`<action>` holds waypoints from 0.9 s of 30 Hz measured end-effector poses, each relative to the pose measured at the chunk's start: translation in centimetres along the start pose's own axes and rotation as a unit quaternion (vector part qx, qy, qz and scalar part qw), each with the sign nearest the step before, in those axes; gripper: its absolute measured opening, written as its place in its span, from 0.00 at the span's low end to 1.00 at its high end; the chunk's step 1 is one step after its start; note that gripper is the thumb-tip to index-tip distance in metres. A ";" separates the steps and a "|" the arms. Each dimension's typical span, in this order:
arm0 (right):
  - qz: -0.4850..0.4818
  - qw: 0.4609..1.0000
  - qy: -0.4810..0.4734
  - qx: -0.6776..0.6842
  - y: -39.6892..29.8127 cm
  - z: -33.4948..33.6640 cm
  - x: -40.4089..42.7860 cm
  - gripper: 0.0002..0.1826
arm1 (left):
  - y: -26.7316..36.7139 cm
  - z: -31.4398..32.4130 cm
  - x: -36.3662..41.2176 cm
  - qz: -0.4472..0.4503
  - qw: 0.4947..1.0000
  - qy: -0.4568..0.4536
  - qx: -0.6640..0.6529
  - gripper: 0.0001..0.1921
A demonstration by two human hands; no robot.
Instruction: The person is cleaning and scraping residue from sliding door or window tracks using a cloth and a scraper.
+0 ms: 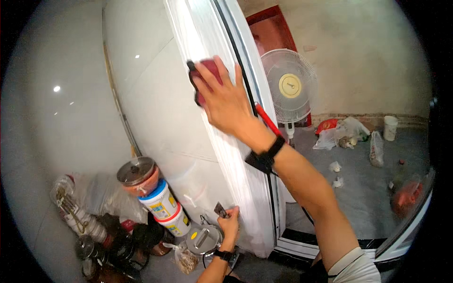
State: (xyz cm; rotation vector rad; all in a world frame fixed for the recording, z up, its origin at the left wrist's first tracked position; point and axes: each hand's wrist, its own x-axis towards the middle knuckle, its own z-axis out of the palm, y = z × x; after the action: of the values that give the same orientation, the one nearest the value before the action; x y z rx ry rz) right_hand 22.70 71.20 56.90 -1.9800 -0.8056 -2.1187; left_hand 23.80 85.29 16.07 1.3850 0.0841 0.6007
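Observation:
My right hand [228,100] is raised high, pressing a dark red block with a black edge [208,76] flat against the white door casing [226,155]. The block's exact kind is unclear; most of it lies under my fingers. Lower down, my left hand [229,226] grips a short, dark-stained flat tool [221,210], possibly a scraper, its end pointing up and left. The left fingers rest close to the casing's lower edge, where it borders the glossy white tiled wall [170,116]. Both wrists wear black bands. A red strip or handle [267,118] shows behind my right forearm.
Stacked buckets [173,219] carry a bowl with a glass lid [137,173] at the wall's foot. Beside them stand a round metal-lidded appliance [204,240] and a plastic bag [185,260]. Past the door frame are a standing fan [290,86] and plastic bags [339,132].

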 end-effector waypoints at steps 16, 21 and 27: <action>-0.057 0.993 -0.100 0.003 -7.2 2.8 -26.7 0.25 | 0.0 -1.7 1.8 -0.215 0.973 -0.061 -0.063 0.18; -0.100 0.944 -0.313 0.020 -11.4 -1.5 -34.6 0.26 | -3.3 -6.0 -1.1 -0.210 0.975 -0.057 -0.030 0.22; -0.099 0.896 -0.404 0.153 -13.7 -5.8 -48.2 0.17 | -5.0 -8.2 -8.1 -0.317 0.945 -0.082 -0.014 0.19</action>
State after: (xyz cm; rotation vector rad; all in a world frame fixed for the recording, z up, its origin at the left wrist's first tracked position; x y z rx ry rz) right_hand 17.67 67.69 6.86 -2.6558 -1.3946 -1.0500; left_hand 15.43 88.70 7.35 1.2805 0.3694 -0.0517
